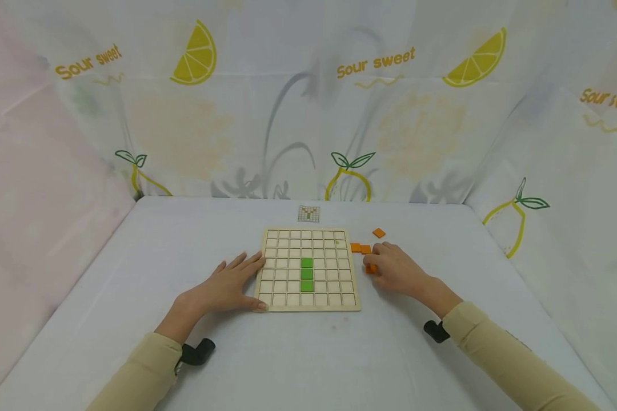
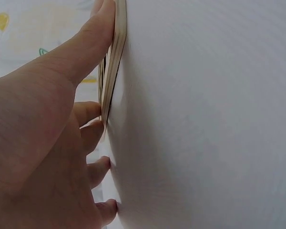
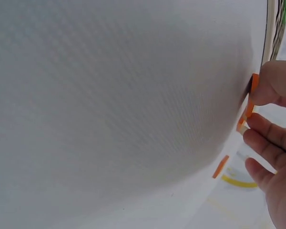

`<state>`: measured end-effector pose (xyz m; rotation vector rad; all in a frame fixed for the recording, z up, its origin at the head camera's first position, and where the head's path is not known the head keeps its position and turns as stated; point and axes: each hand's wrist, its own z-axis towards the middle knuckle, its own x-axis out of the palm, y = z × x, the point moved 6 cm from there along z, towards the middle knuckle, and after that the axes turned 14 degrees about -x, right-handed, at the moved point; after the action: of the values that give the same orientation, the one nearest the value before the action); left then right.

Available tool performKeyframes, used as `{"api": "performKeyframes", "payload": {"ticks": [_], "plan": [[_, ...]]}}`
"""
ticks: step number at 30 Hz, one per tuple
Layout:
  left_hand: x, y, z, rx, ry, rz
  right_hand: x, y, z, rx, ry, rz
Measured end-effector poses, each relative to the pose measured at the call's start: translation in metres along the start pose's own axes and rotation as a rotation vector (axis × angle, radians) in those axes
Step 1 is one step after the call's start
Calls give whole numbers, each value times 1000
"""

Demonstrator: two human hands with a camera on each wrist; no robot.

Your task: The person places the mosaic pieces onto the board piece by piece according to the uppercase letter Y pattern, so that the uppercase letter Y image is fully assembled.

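Note:
A wooden grid board [image 1: 283,309] lies flat, with three green tiles [image 1: 307,274] stacked in one column of its squares. My left hand [image 1: 231,285] rests at its left side, fingers spread, thumb on the near left corner; the left wrist view shows the thumb along the board's edge [image 2: 115,62]. Right of the board, my right hand [image 1: 396,271] pinches an orange tile [image 1: 372,268] between thumb and fingers, low over the table. In the right wrist view this orange tile [image 3: 253,85] stands tilted against the thumb.
Two orange tiles [image 1: 356,248] lie side by side at the board's right edge, and another orange tile [image 1: 379,233] lies farther back. Behind the board is a small pattern card [image 1: 308,213] with a Y shape. A printed cloth [image 1: 298,114] hangs behind the white table [image 1: 211,228].

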<state>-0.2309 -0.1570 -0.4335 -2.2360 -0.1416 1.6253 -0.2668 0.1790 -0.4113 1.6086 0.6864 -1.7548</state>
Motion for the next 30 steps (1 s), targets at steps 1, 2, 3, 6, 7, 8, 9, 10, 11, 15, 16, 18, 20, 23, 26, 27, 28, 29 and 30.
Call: {"api": "performKeyframes", "payload": {"ticks": [1,2,3,6,7,8,9,10,11,15,16,18,20,23,26,27,28,29,30], "plan": [[0,0,0,1,-1,0,0,0,0,-1,1,1],[0,0,0,2,-2,1,-1,0,0,-1,3,0],[0,0,0,2,-3,2,-1,0,0,0,6,0],[0,0,1,3,-3,2,-1,-1,0,5,10,4],[1,0,1,3,-3,2,-1,-1,0,7,10,5],[1,0,1,2,-1,2,-1,-1,0,9,10,7],[1,1,1,1,-1,2,-1,-2,0,11,9,10],[1,1,1,0,-1,0,-1,-2,0,12,9,13],[0,1,1,0,-1,0,-1,-2,1,13,10,14],[0,0,1,1,-6,4,-2,-3,2,12,15,21],[0,0,1,1,-6,5,-3,-3,2,11,16,20],[0,0,1,2,-4,5,-3,-3,2,7,15,16],[0,0,1,1,-1,2,-3,-3,2,4,14,13],[0,1,1,2,-1,2,-3,-4,3,1,8,9],[0,1,1,3,-3,5,-4,-3,4,-2,1,5],[0,1,1,5,-4,5,-5,-3,5,-6,-4,4],[1,1,1,5,-4,5,-5,-3,6,-7,-9,5],[1,1,1,5,-4,4,-6,-3,6,-12,-15,5],[1,1,1,5,-3,1,-6,-2,7,-16,-22,5]]}}
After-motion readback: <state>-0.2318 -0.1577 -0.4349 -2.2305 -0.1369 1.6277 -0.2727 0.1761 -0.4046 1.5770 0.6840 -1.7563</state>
